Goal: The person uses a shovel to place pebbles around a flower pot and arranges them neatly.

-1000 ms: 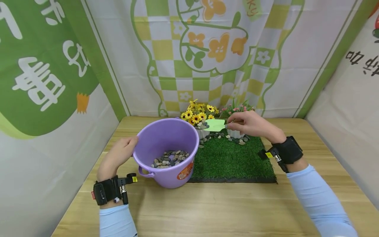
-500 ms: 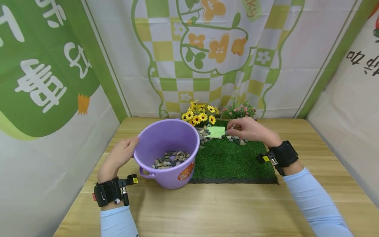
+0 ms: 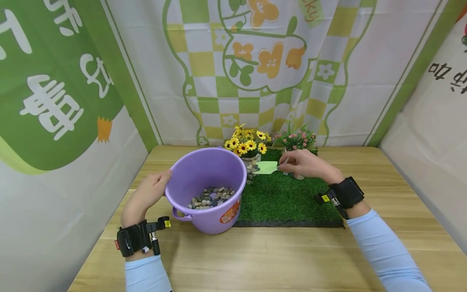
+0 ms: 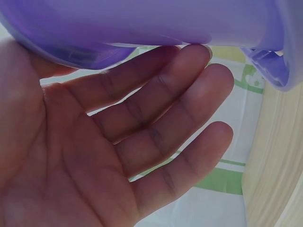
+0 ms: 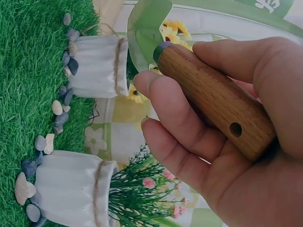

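Note:
My left hand (image 3: 150, 190) holds the rim of a purple bucket (image 3: 204, 162), its fingers along the outer wall in the left wrist view. Grey and tan pebbles (image 3: 209, 198) lie on the bucket's bottom. The right hand (image 3: 306, 164) grips a garden trowel by its wooden handle (image 5: 213, 97); the pale green blade (image 3: 267, 167) points left, close over the artificial turf (image 3: 288, 198). At the blade's tip, pebbles (image 3: 252, 168) show in front of a white pot (image 5: 97, 66) of yellow flowers (image 3: 248, 142).
Behind my right hand stands a second white pot (image 5: 73, 187) with pink flowers (image 3: 300, 140). Pebbles (image 5: 57, 108) line the turf along both pots. The wooden table (image 3: 277, 255) runs in front, and printed cloth (image 3: 146, 89) hangs at the back and sides.
My right hand has brought the trowel down and slightly nearer to me, from in front of the yellow flowers to just over the turf. The left hand keeps its hold on the bucket.

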Demonstrator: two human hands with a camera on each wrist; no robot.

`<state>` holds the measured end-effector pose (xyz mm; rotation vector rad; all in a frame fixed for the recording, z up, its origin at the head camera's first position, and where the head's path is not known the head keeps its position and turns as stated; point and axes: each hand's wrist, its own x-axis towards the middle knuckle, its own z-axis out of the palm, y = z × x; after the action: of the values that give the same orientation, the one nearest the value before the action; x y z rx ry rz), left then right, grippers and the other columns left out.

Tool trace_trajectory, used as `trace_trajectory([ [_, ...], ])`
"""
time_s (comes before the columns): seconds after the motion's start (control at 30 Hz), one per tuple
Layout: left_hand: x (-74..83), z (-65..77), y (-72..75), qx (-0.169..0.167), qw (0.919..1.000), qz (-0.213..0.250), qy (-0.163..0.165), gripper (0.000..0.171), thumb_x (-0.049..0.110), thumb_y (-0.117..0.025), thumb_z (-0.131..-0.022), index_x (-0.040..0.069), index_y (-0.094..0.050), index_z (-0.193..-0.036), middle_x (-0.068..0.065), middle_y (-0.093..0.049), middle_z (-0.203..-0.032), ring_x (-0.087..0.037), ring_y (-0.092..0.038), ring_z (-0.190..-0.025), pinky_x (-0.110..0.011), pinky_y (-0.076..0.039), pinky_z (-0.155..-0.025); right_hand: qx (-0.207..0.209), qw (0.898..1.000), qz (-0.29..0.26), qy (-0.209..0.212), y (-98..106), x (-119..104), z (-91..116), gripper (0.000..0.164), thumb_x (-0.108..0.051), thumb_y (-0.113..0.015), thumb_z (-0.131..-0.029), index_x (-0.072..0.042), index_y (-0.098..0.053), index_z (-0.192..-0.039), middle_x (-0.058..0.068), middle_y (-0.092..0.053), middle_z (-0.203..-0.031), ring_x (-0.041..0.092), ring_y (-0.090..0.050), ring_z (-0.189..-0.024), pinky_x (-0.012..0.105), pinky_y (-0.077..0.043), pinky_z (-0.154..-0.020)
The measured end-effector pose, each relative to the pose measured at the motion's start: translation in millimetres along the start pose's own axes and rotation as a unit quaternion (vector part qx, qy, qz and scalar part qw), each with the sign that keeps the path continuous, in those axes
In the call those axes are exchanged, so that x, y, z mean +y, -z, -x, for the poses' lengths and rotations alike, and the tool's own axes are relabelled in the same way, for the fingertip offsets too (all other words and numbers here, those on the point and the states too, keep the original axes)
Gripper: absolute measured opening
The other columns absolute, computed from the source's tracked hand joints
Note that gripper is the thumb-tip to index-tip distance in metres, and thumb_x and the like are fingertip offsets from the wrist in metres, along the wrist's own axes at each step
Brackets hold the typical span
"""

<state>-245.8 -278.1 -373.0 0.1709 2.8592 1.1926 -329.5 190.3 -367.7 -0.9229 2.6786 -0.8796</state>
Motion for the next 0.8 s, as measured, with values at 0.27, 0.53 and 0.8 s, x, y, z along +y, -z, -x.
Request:
trace_trajectory([
  [0.27, -3.7, -2.7, -1.3, 0.002, 1.0000, 0.004, -0.006, 0.063, 0.055, -0.027, -0.103, 0.008, -0.067, -0.113, -0.011, -0.073, -0.104, -0.025, -0.069, -0.097, -0.054, -0.046, -0.094, -0.009, 1.000, 0.002, -0.002, -7, 6, -6, 0.026, -0.027, -0.054, -0.101, -0.013, -0.063, -0.121, 0.001, -0.068, -0.092, 0.019, -0.060, -0.069, 0.034, -0.047, -0.067],
  [0.53, -4.3, -3.6, -1.3, 0.002, 1.0000, 0.004, -0.008, 0.062, 0.054, -0.027, -0.103, 0.009, -0.067, -0.114, -0.010, -0.073, -0.104, -0.025, -0.068, -0.099, -0.052, -0.048, -0.093, -0.020, 1.000, 0.010, 0.004, -13, 10, -14, 0.025, -0.025, -0.056, -0.100, -0.011, -0.064, -0.119, 0.004, -0.069, -0.096, 0.018, -0.062, -0.069, 0.033, -0.048, -0.066],
  [0.8, -5.8, -3.6, -2.0, -0.002, 0.9999, 0.013, -0.010, 0.061, 0.054, -0.028, -0.104, 0.007, -0.067, -0.113, -0.011, -0.072, -0.105, -0.025, -0.067, -0.102, -0.051, -0.048, -0.094, -0.033, 0.999, 0.015, 0.013, -21, 14, -23, 0.025, -0.023, -0.058, -0.099, -0.008, -0.066, -0.117, 0.005, -0.067, -0.093, 0.021, -0.063, -0.068, 0.032, -0.051, -0.064],
])
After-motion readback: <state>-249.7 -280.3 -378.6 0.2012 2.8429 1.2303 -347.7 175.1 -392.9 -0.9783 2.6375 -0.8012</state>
